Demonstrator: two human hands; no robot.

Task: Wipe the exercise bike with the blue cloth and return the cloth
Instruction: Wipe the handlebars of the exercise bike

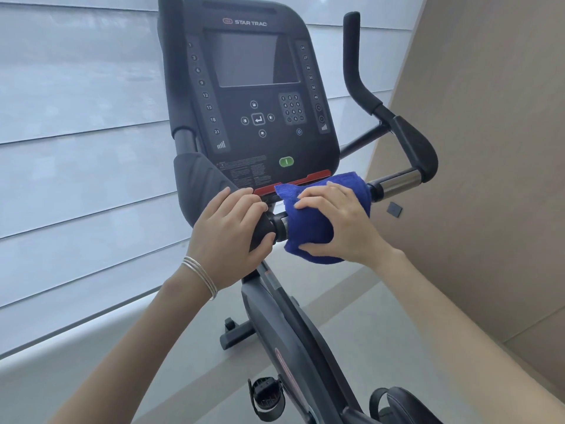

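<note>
The right hand [336, 221] is wrapped around the blue cloth [308, 221], fingers over the top and thumb underneath, so the cloth is cinched about the handlebar crossbar [397, 182] just below the console; that all-round grip seems chosen to let the fabric rub the whole tube, not only its top face. At nine o'clock from it, nearly touching the cloth, the left hand [232, 237] closes bare around the black grip section of the same bar, probably to brace the person or steady the bar against the wiping pressure. Thin bracelets [200, 275] sit on that wrist. At two o'clock from the cloth the bar shows a bare chrome sleeve leading to the right padded handle [419, 148], a stretch the cloth has yet to cover. At twelve o'clock rises the console [253, 87], screen dark, with a green button [286, 161] near its lower edge. At six o'clock the frame [287, 328] drops toward a pedal [266, 397]. Where the cloth should be returned is not in view.
</note>
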